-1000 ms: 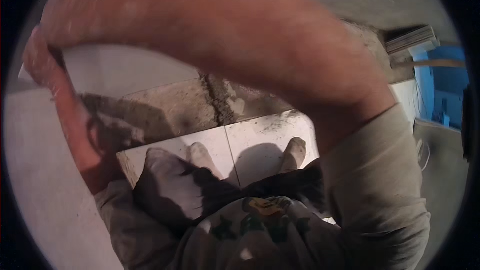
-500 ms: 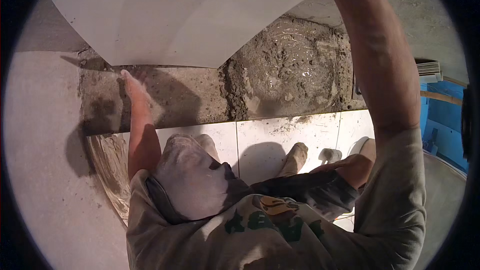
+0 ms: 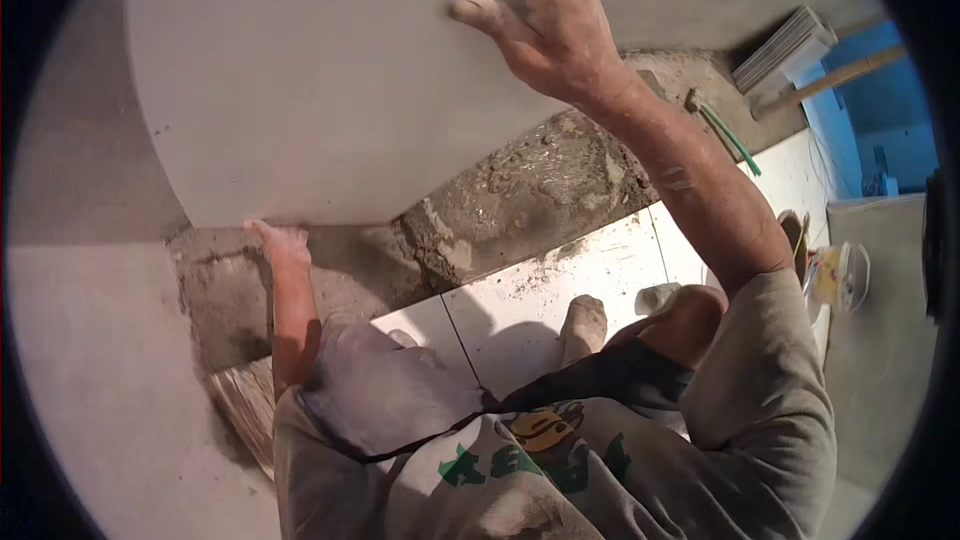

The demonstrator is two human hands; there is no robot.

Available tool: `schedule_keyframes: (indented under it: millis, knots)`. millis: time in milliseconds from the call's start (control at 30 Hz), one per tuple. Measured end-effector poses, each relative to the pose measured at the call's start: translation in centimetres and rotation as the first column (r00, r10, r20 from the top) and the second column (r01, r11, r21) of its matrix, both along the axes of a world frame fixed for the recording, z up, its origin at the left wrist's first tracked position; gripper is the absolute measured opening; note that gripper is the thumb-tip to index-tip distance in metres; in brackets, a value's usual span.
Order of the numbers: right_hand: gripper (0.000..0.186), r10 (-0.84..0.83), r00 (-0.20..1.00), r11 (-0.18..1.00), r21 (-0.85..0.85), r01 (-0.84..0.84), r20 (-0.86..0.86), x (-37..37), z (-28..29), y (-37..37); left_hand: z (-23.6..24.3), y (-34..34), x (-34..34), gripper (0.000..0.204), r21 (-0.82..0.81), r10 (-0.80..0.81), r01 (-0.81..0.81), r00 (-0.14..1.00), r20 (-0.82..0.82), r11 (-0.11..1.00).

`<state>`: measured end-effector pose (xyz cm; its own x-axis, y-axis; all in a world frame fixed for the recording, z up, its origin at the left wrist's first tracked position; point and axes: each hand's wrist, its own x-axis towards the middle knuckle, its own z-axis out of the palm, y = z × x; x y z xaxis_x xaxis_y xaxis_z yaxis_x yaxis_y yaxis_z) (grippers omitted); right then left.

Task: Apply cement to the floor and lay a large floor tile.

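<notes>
A large white tile (image 3: pixel 330 100) stands tilted up in front of me, its lower edge over the rough grey floor. My left hand (image 3: pixel 285 240) is at the tile's lower edge near its left corner, with the fingers mostly hidden under or behind it. High on the right edge, my right hand (image 3: pixel 550 30) grips the tile, thumb on the near face and the other fingers over the rim. Wet, lumpy mortar (image 3: pixel 545 175) is spread on the floor to the right of the tile's lower edge.
Laid white floor tiles (image 3: pixel 520 290) lie by my feet. A streaked board (image 3: pixel 245 395) is at the left. On the right are a stack of thin tiles (image 3: pixel 785 55), a green-handled tool (image 3: pixel 732 140), a wooden pole (image 3: pixel 840 80) and a see-through bucket (image 3: pixel 845 275).
The view has swung, so the tile's lower edge appears lower and more right-side floor shows. My right hand, earlier out of the picture, is visible on the tile's rim. My left hand stays at the lower edge.
</notes>
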<state>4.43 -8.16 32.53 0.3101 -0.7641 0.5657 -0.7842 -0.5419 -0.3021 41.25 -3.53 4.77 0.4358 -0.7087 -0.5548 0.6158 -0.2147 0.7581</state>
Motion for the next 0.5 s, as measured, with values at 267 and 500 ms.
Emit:
schedule_keyframes:
  millis: [267,500]
  knots:
    - [0.042,-0.376,0.791,0.923,0.269,0.275,0.483,-18.5,-9.0,1.9,10.5,-0.8,-5.2,0.062,0.137,-0.463,0.449,0.787,0.408,0.883]
    - [0.036,-0.701,0.461,0.7,0.651,0.294,0.545,-26.6,-21.5,3.3,9.4,-2.7,-13.3,0.032,0.356,-0.566,0.461,0.479,0.671,0.813]
